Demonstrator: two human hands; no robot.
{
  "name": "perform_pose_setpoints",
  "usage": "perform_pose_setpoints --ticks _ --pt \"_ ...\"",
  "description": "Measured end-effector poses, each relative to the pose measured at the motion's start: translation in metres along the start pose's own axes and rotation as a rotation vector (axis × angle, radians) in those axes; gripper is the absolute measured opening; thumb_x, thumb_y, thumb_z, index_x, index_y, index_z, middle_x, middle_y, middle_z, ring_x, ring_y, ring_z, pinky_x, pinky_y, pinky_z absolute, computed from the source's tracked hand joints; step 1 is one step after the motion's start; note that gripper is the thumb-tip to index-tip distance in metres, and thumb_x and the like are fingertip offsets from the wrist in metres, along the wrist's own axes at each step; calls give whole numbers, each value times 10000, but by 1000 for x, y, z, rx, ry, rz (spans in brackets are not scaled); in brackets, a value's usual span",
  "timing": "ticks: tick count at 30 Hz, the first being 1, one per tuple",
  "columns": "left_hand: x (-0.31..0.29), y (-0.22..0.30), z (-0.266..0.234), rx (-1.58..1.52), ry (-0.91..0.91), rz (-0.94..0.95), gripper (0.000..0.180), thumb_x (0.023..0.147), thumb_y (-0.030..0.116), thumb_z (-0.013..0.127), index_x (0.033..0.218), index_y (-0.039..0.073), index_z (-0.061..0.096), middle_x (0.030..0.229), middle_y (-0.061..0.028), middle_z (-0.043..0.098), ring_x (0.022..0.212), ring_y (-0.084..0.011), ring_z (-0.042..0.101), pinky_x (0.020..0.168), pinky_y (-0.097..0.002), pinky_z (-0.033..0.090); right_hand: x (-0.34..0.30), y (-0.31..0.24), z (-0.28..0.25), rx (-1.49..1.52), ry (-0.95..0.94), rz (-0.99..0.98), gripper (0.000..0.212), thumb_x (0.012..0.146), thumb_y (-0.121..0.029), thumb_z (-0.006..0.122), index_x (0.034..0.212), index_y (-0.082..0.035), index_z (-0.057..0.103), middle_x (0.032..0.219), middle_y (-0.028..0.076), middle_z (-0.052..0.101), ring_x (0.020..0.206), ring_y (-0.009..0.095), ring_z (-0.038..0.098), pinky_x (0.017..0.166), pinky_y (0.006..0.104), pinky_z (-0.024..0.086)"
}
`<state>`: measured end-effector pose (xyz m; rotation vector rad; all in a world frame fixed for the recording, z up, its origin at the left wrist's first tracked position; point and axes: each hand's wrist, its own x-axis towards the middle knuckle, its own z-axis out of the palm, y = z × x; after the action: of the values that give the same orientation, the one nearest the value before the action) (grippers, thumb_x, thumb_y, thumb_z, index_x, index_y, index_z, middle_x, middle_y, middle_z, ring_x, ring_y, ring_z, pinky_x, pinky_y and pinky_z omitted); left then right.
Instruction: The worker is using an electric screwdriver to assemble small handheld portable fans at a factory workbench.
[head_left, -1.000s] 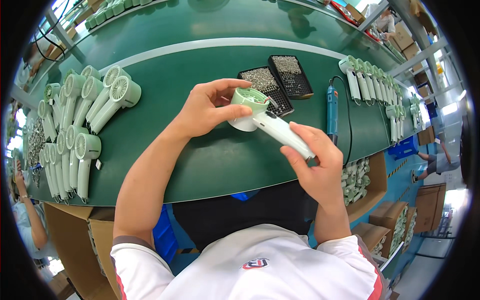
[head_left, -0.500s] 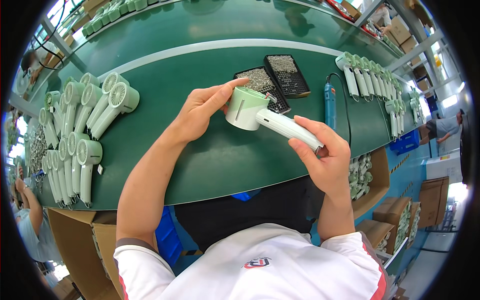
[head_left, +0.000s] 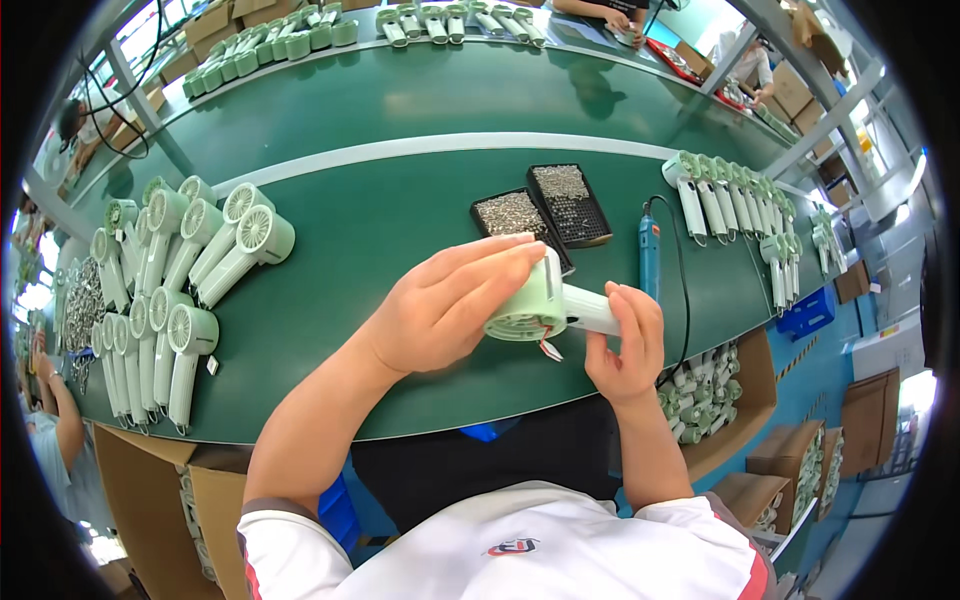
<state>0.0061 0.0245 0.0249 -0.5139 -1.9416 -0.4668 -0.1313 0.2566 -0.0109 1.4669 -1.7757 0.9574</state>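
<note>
Between my two hands is a handheld fan [head_left: 530,308] with a pale green and white round head and a white handle, held above the green table [head_left: 400,210]. My left hand [head_left: 452,305] wraps over the top and side of the fan head. Its handle lies in the pinch of my right hand [head_left: 627,343]. The open face of the head tilts toward me, and a short wire with a small white plug hangs from it. Beyond the fan lie two black trays of small screws [head_left: 515,215], [head_left: 570,190]. A blue electric screwdriver [head_left: 650,258] rests to the right of them.
Several fans [head_left: 180,340] stand clustered on the left of the table. More fans [head_left: 715,200] line the right side. An open cardboard box [head_left: 758,385] of fan parts is below the table edge at right. Another box [head_left: 150,500] stands at lower left. Co-workers sit farther off.
The fan has come nearer to me and been turned over, so its open face now points toward me and the wire hangs down. My left hand has shifted over its top. The view has tilted up.
</note>
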Motion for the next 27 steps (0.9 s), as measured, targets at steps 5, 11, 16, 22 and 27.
perform_pose_setpoints --ticks 5,11,16,22,27 --pt "-6 -8 2 106 47 100 553 830 -71 687 1353 -65 508 1216 -247 701 1104 -428 709 942 -449 604 9 -1 -6 -129 60 -230 481 815 120 710 1277 46 600 1180 207 665 986 354 678 811 426 569" --pt "-8 -17 9 213 120 163 581 829 -29 730 1364 -73 507 1219 -257 695 1131 -429 699 937 -440 602 21 -5 -18 -164 20 -284 439 841 94 703 1269 45 617 1183 200 672 977 331 684 793 423 550" --pt "-8 -6 3 153 -42 75 406 901 -7 667 1294 -70 583 1230 -262 684 1155 -460 680 988 -480 576 9 -3 -23 -143 45 -261 392 822 91 689 1210 50 662 1137 180 699 961 326 688 796 416 539" --pt "-13 -7 -2 276 -45 -7 619 841 11 802 1392 -44 524 1366 -262 615 1229 -450 637 1003 -483 556 2 33 -52 -198 131 11 608 743 52 757 1328 66 595 1170 234 698 972 391 695 843 439 578" --pt "-10 -12 0 282 -67 -60 678 832 0 804 1436 -32 497 1368 -250 616 1242 -436 629 1019 -473 538 -42 146 -130 -495 282 607 519 811 -135 833 1280 24 675 1140 198 705 1030 358 690 943 412 535"
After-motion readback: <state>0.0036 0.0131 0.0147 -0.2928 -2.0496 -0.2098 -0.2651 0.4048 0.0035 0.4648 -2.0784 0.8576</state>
